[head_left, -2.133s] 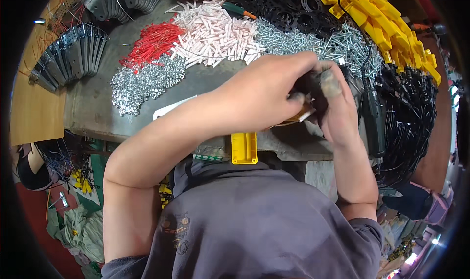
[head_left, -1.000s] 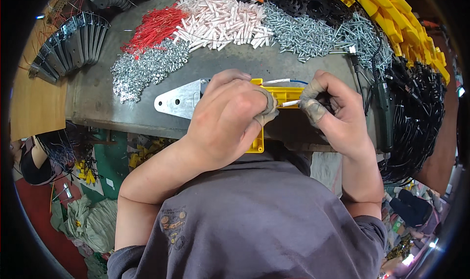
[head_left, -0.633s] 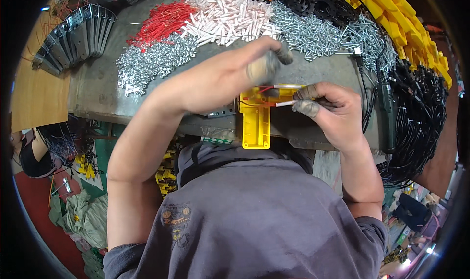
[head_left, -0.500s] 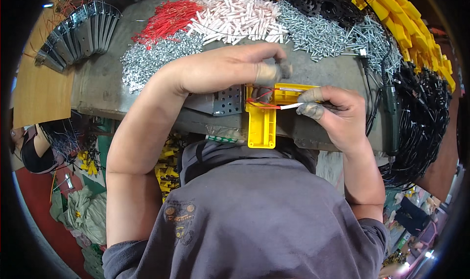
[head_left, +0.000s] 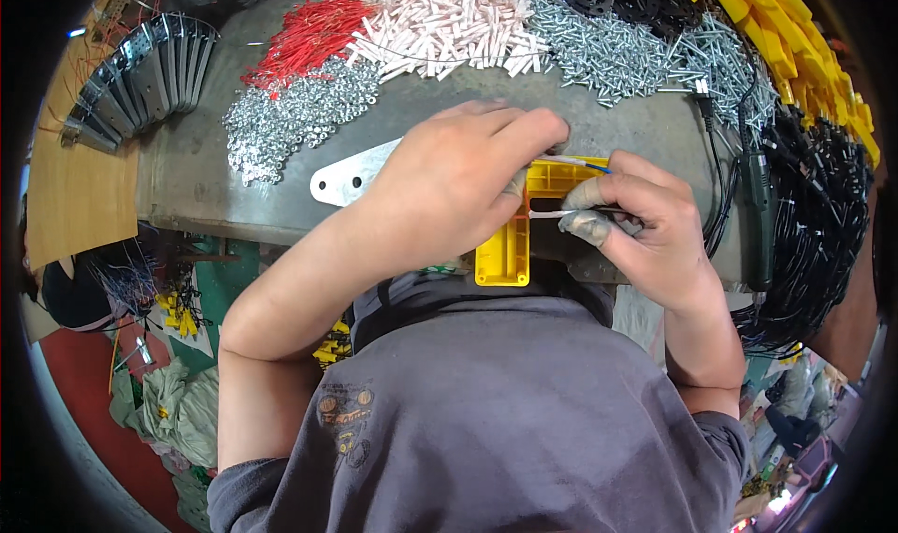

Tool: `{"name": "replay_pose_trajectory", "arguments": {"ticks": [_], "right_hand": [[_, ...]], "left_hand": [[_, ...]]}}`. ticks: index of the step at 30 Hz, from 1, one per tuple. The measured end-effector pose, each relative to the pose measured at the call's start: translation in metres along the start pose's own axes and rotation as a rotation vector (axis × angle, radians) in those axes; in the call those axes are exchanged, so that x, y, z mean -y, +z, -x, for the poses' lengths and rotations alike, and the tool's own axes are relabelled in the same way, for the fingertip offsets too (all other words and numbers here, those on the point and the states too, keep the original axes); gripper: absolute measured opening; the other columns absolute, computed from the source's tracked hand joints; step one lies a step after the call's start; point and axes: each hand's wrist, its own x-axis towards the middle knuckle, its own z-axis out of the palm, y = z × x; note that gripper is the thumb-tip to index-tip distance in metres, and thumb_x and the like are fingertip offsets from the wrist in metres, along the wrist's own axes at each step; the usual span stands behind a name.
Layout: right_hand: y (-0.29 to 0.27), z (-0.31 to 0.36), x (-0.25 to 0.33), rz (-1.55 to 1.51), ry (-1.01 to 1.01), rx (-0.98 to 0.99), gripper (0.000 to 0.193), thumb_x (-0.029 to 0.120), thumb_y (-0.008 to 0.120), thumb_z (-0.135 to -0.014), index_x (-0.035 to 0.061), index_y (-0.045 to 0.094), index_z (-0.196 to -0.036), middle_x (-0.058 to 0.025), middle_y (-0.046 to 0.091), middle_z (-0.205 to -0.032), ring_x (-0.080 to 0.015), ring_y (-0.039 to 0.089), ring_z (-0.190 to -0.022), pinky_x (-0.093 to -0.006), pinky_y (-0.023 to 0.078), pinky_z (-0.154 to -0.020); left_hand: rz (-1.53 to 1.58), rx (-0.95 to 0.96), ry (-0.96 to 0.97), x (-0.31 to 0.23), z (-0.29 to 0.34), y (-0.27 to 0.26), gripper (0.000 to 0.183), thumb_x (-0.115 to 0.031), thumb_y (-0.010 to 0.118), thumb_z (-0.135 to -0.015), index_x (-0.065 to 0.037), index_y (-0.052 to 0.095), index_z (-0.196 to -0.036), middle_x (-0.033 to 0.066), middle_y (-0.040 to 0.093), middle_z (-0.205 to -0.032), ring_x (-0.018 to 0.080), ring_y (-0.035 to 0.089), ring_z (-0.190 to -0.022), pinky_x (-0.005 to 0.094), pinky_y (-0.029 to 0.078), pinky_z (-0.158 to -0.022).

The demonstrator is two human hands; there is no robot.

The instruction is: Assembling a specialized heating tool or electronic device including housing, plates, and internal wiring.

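Observation:
A yellow plastic housing (head_left: pixel 503 252), L-shaped and open on its upper side, lies at the bench's near edge. My left hand (head_left: pixel 449 182) is bent over its corner with fingers curled; what they grip is hidden beneath the hand. From under that hand a perforated metal plate (head_left: pixel 341 185) sticks out to the left. My right hand (head_left: pixel 650 220) pinches a wire in a white sleeve (head_left: pixel 544 215) between thumb and forefinger, right of the housing. A second white sleeve (head_left: pixel 561 160) with a blue wire end runs along the housing's far arm.
Across the back of the bench (head_left: pixel 393 112) lie piles of nuts (head_left: pixel 290 122), red wires (head_left: pixel 309 37), white sleeves (head_left: pixel 449 23) and screws (head_left: pixel 608 61). A power screwdriver (head_left: pixel 756 210), black cables (head_left: pixel 814 252) and yellow housings (head_left: pixel 786 42) are at right. Metal plates (head_left: pixel 140 75) stand far left.
My left hand has turned and come down over the housing's corner, hiding the red wires. The metal plate now shows its rounded end to the left. My right hand still pinches the white-sleeved wire.

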Motion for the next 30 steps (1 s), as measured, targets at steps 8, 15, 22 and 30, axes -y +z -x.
{"name": "replay_pose_trajectory", "arguments": {"ticks": [8,15,22,30], "right_hand": [[-0.007,-0.006,-0.002,0.056,-0.021,0.091,0.017,0.005,0.066,-0.073,0.0022,0.065,-0.091,-0.0097,0.055,-0.077,-0.0274,0.056,-0.069,-0.0362,0.045,-0.061],[-0.027,-0.043,-0.014,-0.218,0.037,-0.039,0.019,0.015,0.066,-0.088,0.0022,0.067,-0.101,-0.0098,0.067,-0.09,-0.017,0.062,-0.076,-0.0328,0.048,-0.069],[-0.031,-0.162,0.021,0.267,0.226,0.06,0.033,0.017,0.056,-0.095,-0.0052,0.054,-0.12,-0.0211,0.064,-0.11,-0.0303,0.063,-0.101,-0.0397,0.05,-0.088],[-0.016,-0.185,-0.005,0.481,0.003,-0.109,0.031,-0.003,0.047,-0.085,-0.0085,0.047,-0.115,-0.0241,0.055,-0.108,-0.0351,0.056,-0.1,-0.0431,0.047,-0.09]], "left_hand": [[-0.079,-0.054,-0.022,0.002,0.005,0.01,0.046,0.007,0.06,-0.071,-0.003,0.051,-0.115,0.0184,0.062,-0.103,0.0406,0.061,-0.095,0.0473,0.05,-0.081],[-0.039,0.021,-0.098,0.0,0.007,0.005,0.049,0.006,0.058,-0.072,-0.004,0.048,-0.118,0.0197,0.062,-0.097,0.0401,0.061,-0.087,0.0459,0.049,-0.073],[0.05,0.008,-0.18,0.001,0.014,0.003,0.044,0.006,0.057,-0.075,-0.003,0.047,-0.117,0.0194,0.063,-0.094,0.041,0.062,-0.085,0.0446,0.049,-0.073],[0.165,0.014,-0.168,0.0,0.02,0.004,0.044,0.007,0.056,-0.075,-0.001,0.045,-0.117,0.0197,0.063,-0.094,0.0411,0.062,-0.086,0.044,0.05,-0.074]]}}
